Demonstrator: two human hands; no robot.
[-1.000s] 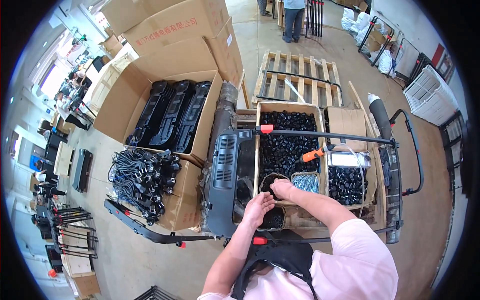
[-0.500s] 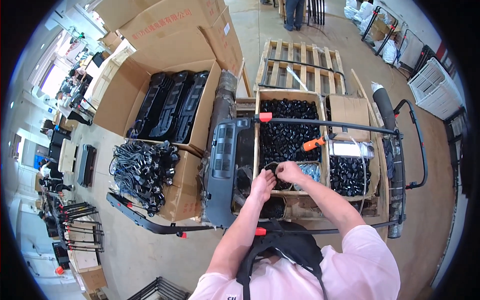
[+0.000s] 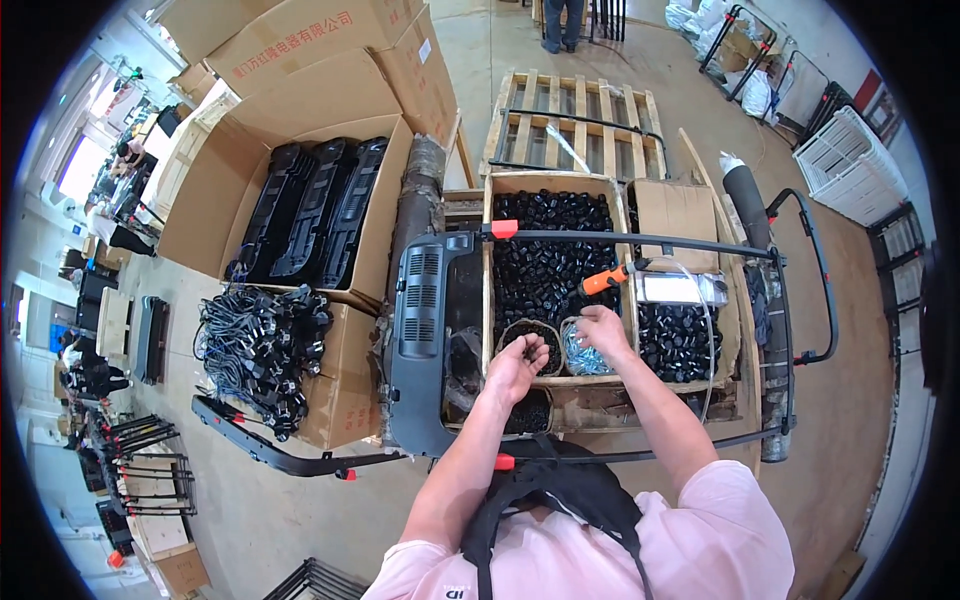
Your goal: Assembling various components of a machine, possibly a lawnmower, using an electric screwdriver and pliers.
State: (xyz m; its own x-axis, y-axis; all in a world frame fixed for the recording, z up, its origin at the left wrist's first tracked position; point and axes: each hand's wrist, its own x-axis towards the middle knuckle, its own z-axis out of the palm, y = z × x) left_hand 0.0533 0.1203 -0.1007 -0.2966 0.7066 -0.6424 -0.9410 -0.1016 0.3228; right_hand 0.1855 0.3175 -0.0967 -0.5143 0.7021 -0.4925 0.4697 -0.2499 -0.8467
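My left hand [image 3: 515, 372] is palm up with its fingers curled, cupping a few small dark pieces that look like screws. It is at the near edge of a round tub of small dark screws [image 3: 517, 329]. Over a tub of silvery screws [image 3: 580, 352] is my right hand [image 3: 604, 332], its fingers bent together; what they pinch, if anything, is too small to make out. Beyond both hands lie many black caps [image 3: 555, 255] in a wooden crate. An orange power screwdriver [image 3: 604, 280] rests across the crate's divider.
A black tube frame [image 3: 640, 240] with red clips and a grey-black plastic panel [image 3: 420, 340] spans the crate. To the left are a heap of black cables [image 3: 265, 350] and a carton [image 3: 390, 180] of black panels. More black caps [image 3: 680, 345] fill the right compartment.
My hands have parted: the right has moved away from the left, to over the silvery screws. The left has turned more palm up. The whole view has shifted slightly.
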